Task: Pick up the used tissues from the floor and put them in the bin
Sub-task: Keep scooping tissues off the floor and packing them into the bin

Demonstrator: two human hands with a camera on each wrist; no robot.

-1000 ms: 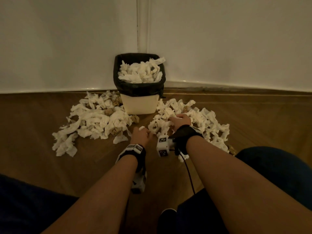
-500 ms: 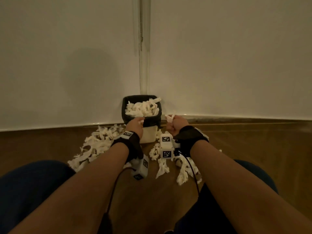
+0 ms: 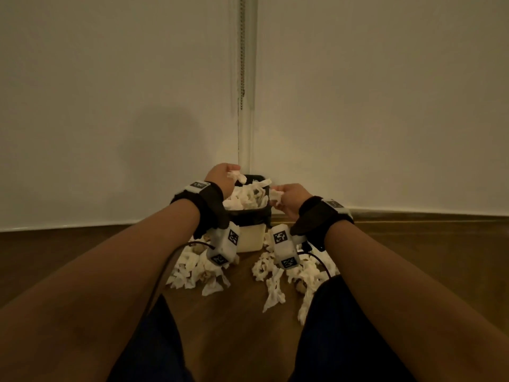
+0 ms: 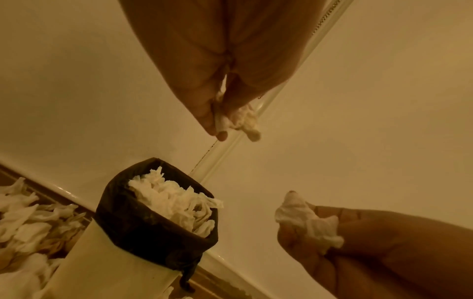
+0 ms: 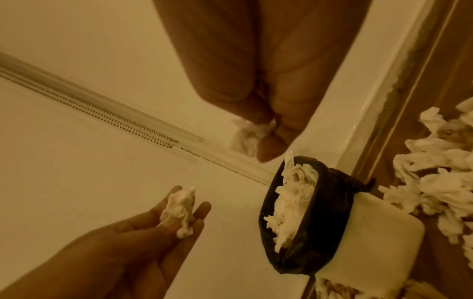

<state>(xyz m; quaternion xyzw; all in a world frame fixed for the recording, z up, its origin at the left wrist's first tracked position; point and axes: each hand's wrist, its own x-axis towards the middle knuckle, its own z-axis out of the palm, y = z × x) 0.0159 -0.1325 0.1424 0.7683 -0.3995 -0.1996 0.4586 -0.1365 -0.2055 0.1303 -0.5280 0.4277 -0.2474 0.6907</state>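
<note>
A small white bin (image 3: 249,239) with a black liner (image 4: 153,232) stands in the room's corner, heaped with crumpled white tissues (image 3: 243,195). My left hand (image 3: 220,176) hovers over the bin's left rim and pinches a crumpled tissue (image 3: 236,176) between thumb and fingers (image 4: 236,119). My right hand (image 3: 289,198) is at the bin's right rim and holds another crumpled tissue (image 3: 275,195) in its fingers (image 4: 307,220). More used tissues lie on the floor in a left pile (image 3: 192,271) and a right pile (image 3: 278,277).
The floor is brown wood (image 3: 234,326). White walls (image 3: 110,106) meet right behind the bin, with a beaded cord (image 3: 242,51) hanging in the corner. My dark-clothed knees (image 3: 344,340) flank the floor space in front of me.
Both hands have lifted from the floor piles, each with a tissue, and risen to the bin's rim. The head view has tilted up toward the wall.
</note>
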